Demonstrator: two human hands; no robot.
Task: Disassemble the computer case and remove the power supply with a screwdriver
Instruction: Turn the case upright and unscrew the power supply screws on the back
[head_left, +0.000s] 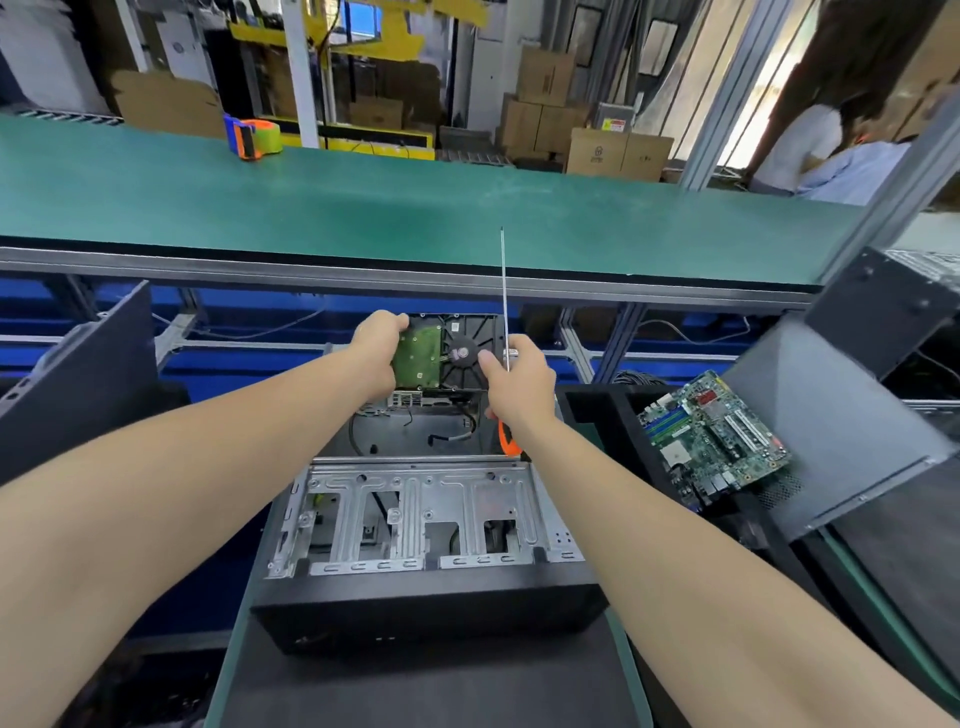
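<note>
Step in hand: stripping the internals, w/ the PSU job not yet reached. Both hands hold an HDD (441, 353) in the air over the rear of the computer case (426, 613), at 12 o'clock from the case's silver drive cage (415, 504). The left hand (379, 353) grips the HDD's left edge, fingers curled over the top corner, green circuit board facing the camera. The right hand (519, 379) does double duty: thumb pressed on the HDD's round spindle hub, fingers wrapped round the screwdriver (504, 301), orange handle poking out below the wrist, thin shaft pointing straight up to 12.

The case lies open on the table (415, 686), front toward the camera, loose cables (457, 436) in the rear bay. PSU: can't make it out from here, the HDD and hands cover the far end. A motherboard (711, 436) sits out at 3 o'clock, w/ a dark side panel (831, 415) just past it.

Next, as I read it: HDD has to go down somewhere off the case, prob. to the side, so both hands are free. Then find the PSU's fixing screws, turn the screwdriver tip-down and regrip it properly. Watch the upturned shaft while moving the HDD, and check no cable trails from it before carrying it off
</note>
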